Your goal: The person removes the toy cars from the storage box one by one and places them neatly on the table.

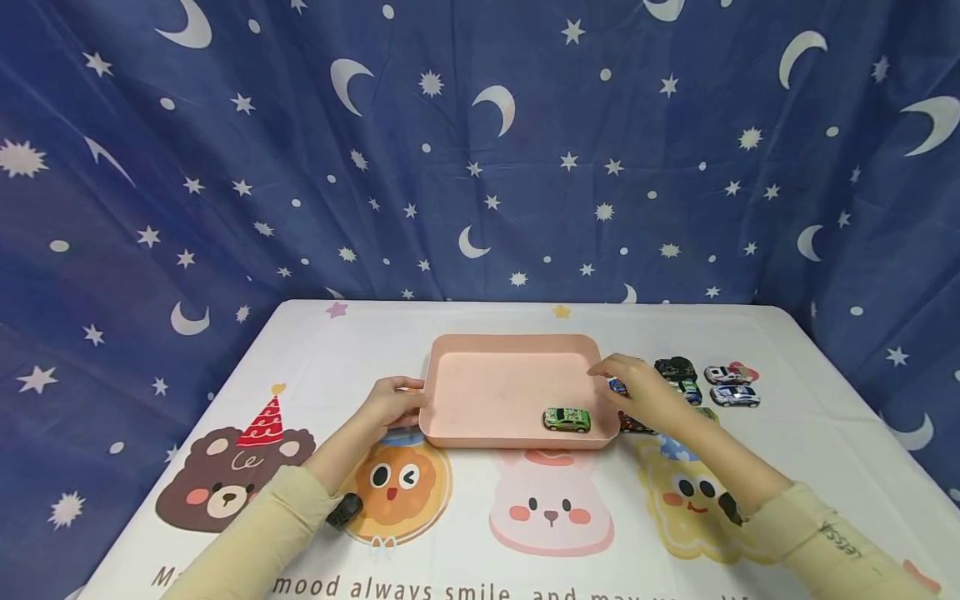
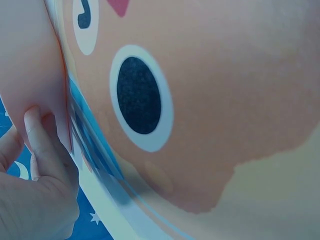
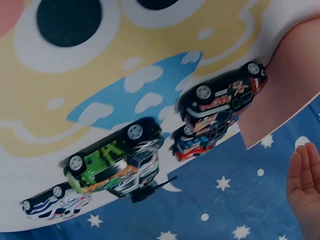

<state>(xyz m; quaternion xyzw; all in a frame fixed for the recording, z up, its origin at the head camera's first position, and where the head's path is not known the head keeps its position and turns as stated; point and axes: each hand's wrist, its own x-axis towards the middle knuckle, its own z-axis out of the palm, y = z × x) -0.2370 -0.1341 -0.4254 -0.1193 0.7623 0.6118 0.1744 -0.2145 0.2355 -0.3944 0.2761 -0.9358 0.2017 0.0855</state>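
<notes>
A shallow pink tray (image 1: 491, 387) lies on the table, with a green toy car (image 1: 567, 419) in its front right part. At the tray's left side, my left hand (image 1: 390, 406) pinches the rim; in the left wrist view its fingertips (image 2: 33, 116) touch the pink wall. My right hand (image 1: 633, 387) is over the tray's right rim, fingers extended and holding nothing. Beside the tray, partly hidden under the right hand and forearm, are a dark red toy car (image 3: 222, 100) and a blue-and-red toy car (image 3: 200, 142).
More toy cars stand right of the tray: a black one (image 1: 675, 368), a green-and-white one (image 1: 687, 392), a white-and-red one (image 1: 727, 374) and a silver-blue one (image 1: 735, 396). The white tablecloth (image 1: 360, 333) has printed cartoon faces. A blue curtain (image 1: 480, 208) hangs behind.
</notes>
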